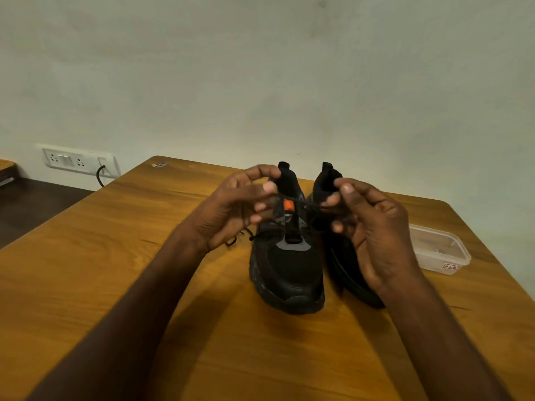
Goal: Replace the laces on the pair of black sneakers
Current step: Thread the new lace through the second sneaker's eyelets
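Left grip (pixel 243 204): fingers curled, thumb and forefinger pinching one run of the black lace (pixel 301 201). Right grip (pixel 367 224): likewise curled, pinching the other run. Lace stretched taut between the two, just above the tongue with its orange tag (pixel 287 204). A loose tail of lace trailing down below the left grip onto the surface (pixel 115 256), just beside the shoe.

Left sneaker (pixel 289 267) upright on the surface, toe toward the camera, directly under the lace. Right sneaker (pixel 341 256) touching it on the far side, partly hidden behind the right wrist and apparently leaning; lacing there too dark to read.

Further out: a clear plastic box (pixel 440 250) with a small label near the right edge of the surface, well apart from the grips. A wall socket panel (pixel 78 162) with a dark cable plugged in, beyond the far left corner.

Step in hand, by judgement: working the lace at the top of the left sneaker, probably crossing or knotting the two ends; whether tying or undoing, cannot tell. Next move calls for even tension on both runs and a firm pinch, so neither end slips through an eyelet.
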Demonstrator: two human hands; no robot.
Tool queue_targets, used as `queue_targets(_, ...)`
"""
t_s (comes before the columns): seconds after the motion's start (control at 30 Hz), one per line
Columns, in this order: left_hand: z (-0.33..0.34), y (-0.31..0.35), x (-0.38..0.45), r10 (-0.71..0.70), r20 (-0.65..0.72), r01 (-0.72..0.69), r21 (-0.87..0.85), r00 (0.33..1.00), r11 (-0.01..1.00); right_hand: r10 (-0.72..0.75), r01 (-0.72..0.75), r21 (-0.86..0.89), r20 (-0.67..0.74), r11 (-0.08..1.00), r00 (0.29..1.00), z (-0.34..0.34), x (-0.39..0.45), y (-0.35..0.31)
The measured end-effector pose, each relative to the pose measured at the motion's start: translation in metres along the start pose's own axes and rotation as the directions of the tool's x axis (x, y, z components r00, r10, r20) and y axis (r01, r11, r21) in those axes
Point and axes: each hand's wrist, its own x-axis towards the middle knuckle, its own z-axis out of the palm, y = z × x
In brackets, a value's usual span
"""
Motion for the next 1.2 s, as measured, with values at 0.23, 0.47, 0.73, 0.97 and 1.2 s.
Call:
queue_targets(0.23, -0.015, 0.0, 0.003, 0.13, -0.2, -0.118, 0.068, 0.971, 0.991, -0.488, 0.142, -0.93, -0.044, 0.339, 0.872, -0.009, 0.004, 0.021)
queue_targets(0.47, 0.002, -0.014, 0.006, 0.053, -0.057, -0.04, 0.206, 0.997, 0.978, -0.14, 0.271, -0.518, 0.279, 0.811, 0.95, 0.007, -0.006, 0.024)
queue_targets(0.73, 0.006, -0.015, 0.004, -0.018, 0.106, 0.004, 0.131, 0.994, 0.991, -0.167, 0.358, -0.64, 0.341, 0.679, 0.925, 0.008, -0.007, 0.028)
queue_targets(0.97, -0.006, -0.01, 0.004, 0.019, -0.018, -0.016, 0.17, 1.0, 0.985, -0.482, 0.188, -0.652, -0.306, 0.734, 0.821, -0.006, 0.001, 0.014)
queue_targets(1.2, -0.001, -0.015, 0.005, 0.052, -0.038, -0.039, 0.284, 0.998, 0.958, -0.453, 0.306, -0.912, 0.157, 0.275, 0.877, 0.004, -0.002, 0.022)
